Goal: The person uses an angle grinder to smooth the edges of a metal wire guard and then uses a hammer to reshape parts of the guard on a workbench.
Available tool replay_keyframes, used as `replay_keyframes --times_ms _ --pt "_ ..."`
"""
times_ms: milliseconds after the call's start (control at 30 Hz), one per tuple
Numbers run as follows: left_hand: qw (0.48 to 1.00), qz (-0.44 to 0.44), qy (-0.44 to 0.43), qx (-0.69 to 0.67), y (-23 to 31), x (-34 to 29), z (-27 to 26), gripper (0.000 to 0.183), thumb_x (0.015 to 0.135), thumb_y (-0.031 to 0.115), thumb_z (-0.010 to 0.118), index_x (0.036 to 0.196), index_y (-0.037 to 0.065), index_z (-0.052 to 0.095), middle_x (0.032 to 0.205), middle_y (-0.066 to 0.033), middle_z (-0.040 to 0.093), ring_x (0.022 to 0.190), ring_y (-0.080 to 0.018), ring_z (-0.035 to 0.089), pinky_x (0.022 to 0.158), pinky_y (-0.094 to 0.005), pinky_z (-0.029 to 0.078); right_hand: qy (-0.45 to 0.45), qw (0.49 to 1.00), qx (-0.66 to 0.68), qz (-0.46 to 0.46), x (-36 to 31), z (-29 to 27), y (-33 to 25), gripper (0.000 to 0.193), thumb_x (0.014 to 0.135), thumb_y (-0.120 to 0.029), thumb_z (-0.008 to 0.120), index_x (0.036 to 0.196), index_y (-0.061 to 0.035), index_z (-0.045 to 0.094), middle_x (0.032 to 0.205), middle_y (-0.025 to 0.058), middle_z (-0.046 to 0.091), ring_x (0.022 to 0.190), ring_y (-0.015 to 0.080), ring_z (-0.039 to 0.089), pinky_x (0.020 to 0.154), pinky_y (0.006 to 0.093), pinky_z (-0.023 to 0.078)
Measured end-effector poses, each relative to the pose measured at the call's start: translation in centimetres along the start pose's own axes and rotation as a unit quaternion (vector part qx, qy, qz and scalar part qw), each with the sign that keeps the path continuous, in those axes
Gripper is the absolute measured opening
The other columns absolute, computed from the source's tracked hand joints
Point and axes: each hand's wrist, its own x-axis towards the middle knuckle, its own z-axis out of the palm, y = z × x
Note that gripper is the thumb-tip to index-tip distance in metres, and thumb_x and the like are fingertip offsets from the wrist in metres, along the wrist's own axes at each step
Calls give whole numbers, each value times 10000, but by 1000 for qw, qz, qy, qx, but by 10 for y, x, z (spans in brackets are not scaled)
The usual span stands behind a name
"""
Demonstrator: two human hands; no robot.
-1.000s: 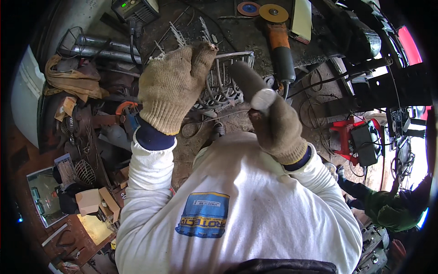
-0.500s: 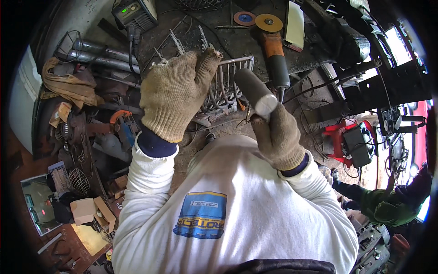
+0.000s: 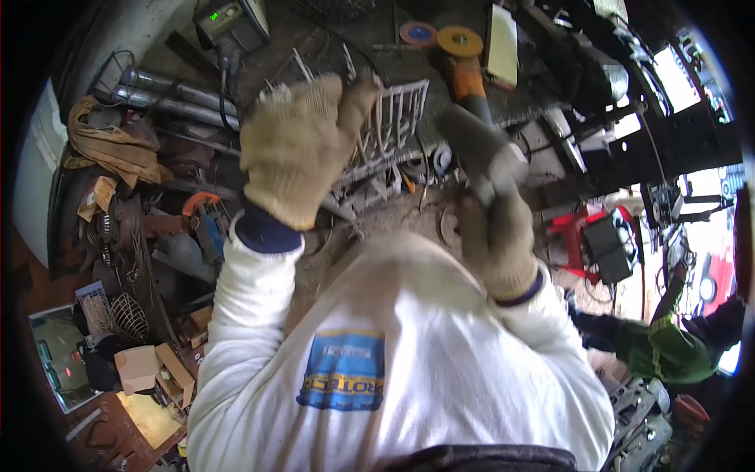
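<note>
My left hand [image 3: 295, 153], in a tan knit glove with frayed fingertips, is closed over the near left part of a metal grille [image 3: 403, 118] made of parallel bars. Its fingers curl out of sight, and several bar ends stick up beyond them. My right hand [image 3: 503, 248], gloved the same way, grips a hammer with a thick cylindrical steel head [image 3: 481, 145]. The hammer is raised to the right of the grille, apart from it and blurred by motion. Most of its handle is hidden in the glove.
An orange angle grinder [image 3: 469, 82] with a yellow disc lies on the dark bench beside a loose disc [image 3: 418, 33]. A welding machine [image 3: 232, 23] stands far left. Metal pipes [image 3: 177, 98] lie at left. At right are a red stool [image 3: 574, 236] and a person in green [image 3: 657, 346].
My right hand has moved right with the hammer, away from the grille. My left hand stays about where it was. At far right, the person in green has raised an arm.
</note>
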Motion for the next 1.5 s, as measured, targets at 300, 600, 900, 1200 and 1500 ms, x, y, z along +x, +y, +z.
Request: replay_keyframes --times_ms 300,600,900,1200,1500 --pt "998 -46 25 -29 -3 -3 12 539 996 509 603 620 124 580 561 -103 614 487 -299 640 453 -406 504 89 953 202 -208 -4 -13 4 386 936 -165 674 1276 -5 587 918 193 732 803 365 732 698 428 579" --pt "976 -161 -113 -96 1 7 -7 580 1005 572 540 658 113 615 613 -118 647 582 -340 678 516 -444 529 42 996 31 -78 5 -1 -9 382 908 -137 709 1240 8 590 895 212 725 776 399 731 653 448 568" --pt "998 -52 -20 -39 1 9 3 552 1009 529 563 649 111 589 636 -128 646 592 -325 679 520 -431 530 -16 995 -40 86 19 1 -5 411 901 -198 708 1213 41 586 860 225 711 779 431 718 670 481 571" --pt "989 -88 -35 -113 -9 9 4 526 982 509 625 670 88 577 610 -135 612 558 -355 635 497 -428 495 101 990 74 -65 5 10 12 376 891 -132 709 1195 39 568 868 221 712 764 439 716 638 449 562" --pt "999 6 -22 -25 -9 4 7 249 928 348 750 914 103 711 701 -119 665 639 -348 666 580 -427 528 39 996 -23 -72 13 18 -4 480 854 -188 770 1253 -1 579 865 207 720 782 403 734 657 448 591"
